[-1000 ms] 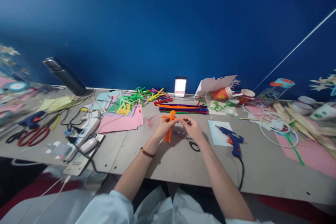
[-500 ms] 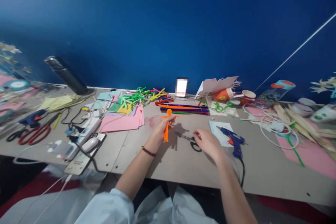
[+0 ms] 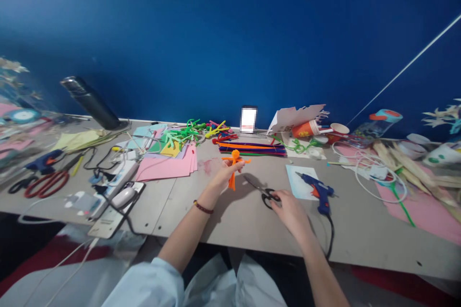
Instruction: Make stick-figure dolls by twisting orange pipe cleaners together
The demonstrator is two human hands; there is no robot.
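My left hand (image 3: 227, 171) is closed in a pinch around a small orange pipe-cleaner figure (image 3: 235, 154). The figure stands upright above the table, with a round head, outstretched arms and long legs hanging below my fingers. To its right, my right hand (image 3: 288, 205) has its fingers curled at the dark handle loops of a pair of scissors (image 3: 267, 198). The scissor blades point toward my left hand, low over the tabletop. Beyond both hands lies a bundle of coloured pipe cleaners (image 3: 252, 148).
A blue glue gun (image 3: 320, 192) rests on light paper to the right. Pink paper sheets (image 3: 167, 165) and green pipe-cleaner pieces (image 3: 189, 132) lie left. A power strip (image 3: 117, 182) and red-handled scissors (image 3: 48, 184) are farther left. A phone (image 3: 248, 120) stands against the wall.
The orange figure has shifted slightly right and tilted in my left hand. My right hand has moved right and down at the scissor handles, and the scissors have turned, with both loops now showing.
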